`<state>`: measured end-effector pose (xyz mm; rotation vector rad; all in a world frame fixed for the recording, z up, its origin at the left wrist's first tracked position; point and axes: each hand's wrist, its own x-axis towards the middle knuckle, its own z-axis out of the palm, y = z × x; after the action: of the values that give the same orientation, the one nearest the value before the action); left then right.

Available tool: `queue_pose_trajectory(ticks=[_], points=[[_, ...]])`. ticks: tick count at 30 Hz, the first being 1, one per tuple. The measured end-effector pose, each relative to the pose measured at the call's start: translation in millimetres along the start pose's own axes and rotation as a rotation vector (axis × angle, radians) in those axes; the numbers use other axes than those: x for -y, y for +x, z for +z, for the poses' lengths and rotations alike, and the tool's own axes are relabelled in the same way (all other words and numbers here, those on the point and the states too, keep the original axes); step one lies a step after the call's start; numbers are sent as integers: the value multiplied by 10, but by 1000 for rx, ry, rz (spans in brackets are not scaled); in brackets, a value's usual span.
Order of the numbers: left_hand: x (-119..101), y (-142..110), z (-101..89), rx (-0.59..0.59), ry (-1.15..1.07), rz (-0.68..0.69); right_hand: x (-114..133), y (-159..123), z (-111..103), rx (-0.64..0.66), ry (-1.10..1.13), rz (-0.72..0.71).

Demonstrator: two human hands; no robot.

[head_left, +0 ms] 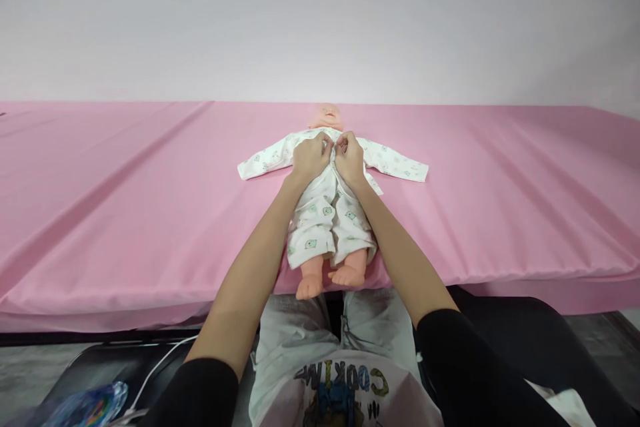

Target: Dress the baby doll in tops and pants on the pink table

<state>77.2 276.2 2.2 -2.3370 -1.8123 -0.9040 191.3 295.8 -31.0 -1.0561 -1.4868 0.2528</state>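
White lettered cloth shirt (345,380), near; left hand (310,157), right hand (351,159), fingers pinched on white patterned cloth top (393,157), liable to slip if loosened.

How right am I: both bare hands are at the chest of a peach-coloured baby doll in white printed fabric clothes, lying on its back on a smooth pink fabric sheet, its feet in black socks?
Only the socks are wrong: in the head view, the peach-coloured baby doll has bare feet below its white printed fabric trousers. The rest stands.
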Motion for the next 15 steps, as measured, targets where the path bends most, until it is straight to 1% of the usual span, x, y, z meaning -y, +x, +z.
queue_pose_trajectory(ticks=[5,10,15], points=[[-2,-1,7,3,20,18,31,-13,-2,-17,-6,-16],[11,0,12,-16,-14,48,88,-28,-9,-58,18,20],[-18,-50,-12,4,11,8,67,-90,-45,-25,-32,-5]])
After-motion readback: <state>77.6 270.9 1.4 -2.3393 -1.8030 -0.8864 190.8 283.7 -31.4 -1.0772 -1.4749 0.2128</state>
